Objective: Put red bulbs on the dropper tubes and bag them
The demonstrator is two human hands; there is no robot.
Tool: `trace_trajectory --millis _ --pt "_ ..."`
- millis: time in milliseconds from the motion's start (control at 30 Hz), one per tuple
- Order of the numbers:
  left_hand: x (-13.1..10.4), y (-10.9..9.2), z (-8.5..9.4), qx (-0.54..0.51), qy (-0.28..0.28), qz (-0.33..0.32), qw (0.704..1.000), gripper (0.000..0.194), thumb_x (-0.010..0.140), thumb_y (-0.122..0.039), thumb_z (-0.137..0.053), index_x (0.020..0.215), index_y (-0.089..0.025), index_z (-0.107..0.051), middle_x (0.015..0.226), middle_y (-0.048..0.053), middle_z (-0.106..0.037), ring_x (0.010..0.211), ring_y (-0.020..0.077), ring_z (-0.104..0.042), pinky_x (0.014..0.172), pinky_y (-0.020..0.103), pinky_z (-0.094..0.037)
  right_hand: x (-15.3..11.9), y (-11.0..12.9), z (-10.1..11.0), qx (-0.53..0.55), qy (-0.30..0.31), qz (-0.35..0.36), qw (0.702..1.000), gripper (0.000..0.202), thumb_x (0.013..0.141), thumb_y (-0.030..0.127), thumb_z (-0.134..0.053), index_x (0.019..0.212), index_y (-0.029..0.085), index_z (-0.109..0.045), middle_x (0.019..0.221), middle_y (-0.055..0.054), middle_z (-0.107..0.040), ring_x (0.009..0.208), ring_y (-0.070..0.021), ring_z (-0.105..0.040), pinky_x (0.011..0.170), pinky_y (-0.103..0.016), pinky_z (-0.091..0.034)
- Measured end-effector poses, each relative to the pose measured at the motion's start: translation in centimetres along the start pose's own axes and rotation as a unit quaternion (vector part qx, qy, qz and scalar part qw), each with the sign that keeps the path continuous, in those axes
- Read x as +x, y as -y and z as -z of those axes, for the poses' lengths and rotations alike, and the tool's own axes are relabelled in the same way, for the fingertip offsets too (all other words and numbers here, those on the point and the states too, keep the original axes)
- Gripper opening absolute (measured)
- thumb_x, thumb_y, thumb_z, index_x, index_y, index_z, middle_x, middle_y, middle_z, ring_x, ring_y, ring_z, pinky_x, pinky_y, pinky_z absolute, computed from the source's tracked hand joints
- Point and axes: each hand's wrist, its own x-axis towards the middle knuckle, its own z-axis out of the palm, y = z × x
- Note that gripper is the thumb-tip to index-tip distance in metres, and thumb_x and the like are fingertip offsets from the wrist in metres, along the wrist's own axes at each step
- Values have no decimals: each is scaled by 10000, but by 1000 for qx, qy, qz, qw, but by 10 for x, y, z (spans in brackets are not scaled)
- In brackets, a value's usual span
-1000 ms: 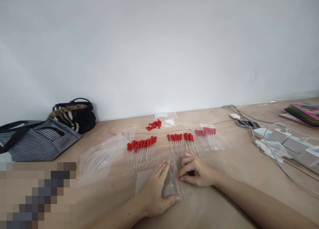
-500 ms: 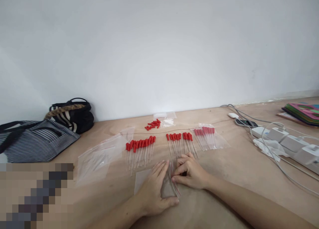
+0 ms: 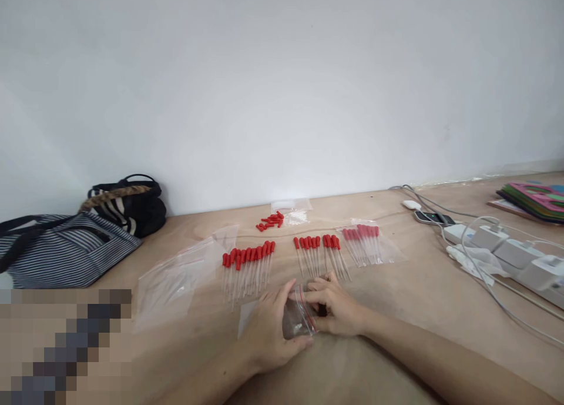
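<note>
A clear zip bag (image 3: pixel 296 321) with a red line along its mouth lies between my hands at the front centre. My left hand (image 3: pixel 271 328) holds its edges between spread thumb and fingers. At the bag's mouth, my right hand (image 3: pixel 332 304) has its fingers bent around the right edge. Beyond them lie glass droppers with red bulbs: a left group (image 3: pixel 249 264), a middle group (image 3: pixel 311 252) and a third bunch (image 3: pixel 332 249) beside it. More droppers (image 3: pixel 362 240) sit inside a clear bag to the right.
Loose red bulbs (image 3: pixel 271 220) lie on a small bag near the wall. Flat clear bags (image 3: pixel 170 281) spread at left. A striped bag (image 3: pixel 74 249) and black bag (image 3: pixel 141 208) stand far left; a power strip (image 3: pixel 520 255) with cables and colourful sheets (image 3: pixel 533 200) are right.
The zip bag's mouth has opened out and bulges between my hands. My left fingers have lifted and curled around its edge, and my right fingers have shifted onto its mouth.
</note>
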Motion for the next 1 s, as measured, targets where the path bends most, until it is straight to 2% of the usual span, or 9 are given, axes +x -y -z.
trace_trajectory --millis 100,167,233,300,400,467,567,667,1000 --pt "0 -5 3 -11 -5 6 1000 761 601 -329 -648 1262 -171 -306 1245 130 -456 1120 298 -430 939 473 -355 0 -1 2 28 -41 1 999 292 696 279 -617 988 274 -614 710 15 -537 724 -142 -499 699 -292 -271" --pt "1 -7 4 -25 -4 15 1000 720 619 -311 -633 1249 -170 -315 1232 127 -465 1116 286 -436 940 464 -360 1 -8 8 62 -101 -24 993 110 701 228 -596 798 211 -645 739 -3 -547 702 -131 -509 673 -271 -315" --pt "1 -7 5 -38 -4 26 999 707 631 -301 -624 1252 -182 -308 1231 119 -464 1120 281 -433 941 462 -362 5 -22 21 66 -171 -105 977 59 713 186 -553 688 168 -604 744 -23 -556 682 -130 -514 613 -242 -345" --pt "0 -6 4 -47 -5 27 999 716 632 -299 -623 1262 -203 -296 1238 110 -457 1127 285 -425 945 472 -356 10 -40 36 15 -210 -239 948 53 706 191 -554 669 154 -554 705 -29 -566 678 -143 -524 599 -239 -357" --pt "0 -1 2 -51 -8 19 998 731 626 -310 -626 1269 -227 -290 1246 101 -447 1135 295 -412 947 482 -349 21 -63 56 -38 -165 -382 909 239 680 306 -613 824 136 -526 780 -70 -594 733 -176 -556 585 -237 -368" --pt "0 1 0 -51 -10 19 998 731 627 -322 -626 1270 -228 -292 1245 99 -446 1133 299 -411 948 482 -346 29 -74 64 -46 -139 -421 895 372 636 361 -658 882 123 -514 783 -89 -602 751 -197 -570 570 -237 -370" --pt "0 3 -2 -52 -5 19 998 743 631 -331 -626 1279 -222 -278 1257 102 -435 1135 298 -408 955 479 -336 40 -81 67 -42 -111 -447 887 423 563 387 -711 847 128 -536 732 -81 -608 723 -203 -582 540 -234 -371" --pt "0 3 -1 -47 2 21 999 749 638 -341 -623 1285 -210 -269 1267 112 -425 1143 297 -399 956 476 -333 47 -86 68 -30 -78 -464 882 333 519 338 -735 726 141 -565 660 -60 -604 658 -186 -582 501 -227 -367" --pt "1 -1 2 -42 9 22 999 728 636 -342 -621 1275 -216 -296 1260 106 -441 1131 294 -416 949 469 -340 54 -95 69 32 -29 -495 868 172 518 252 -689 531 145 -554 432 2 -509 475 -143 -521 398 -216 -325"
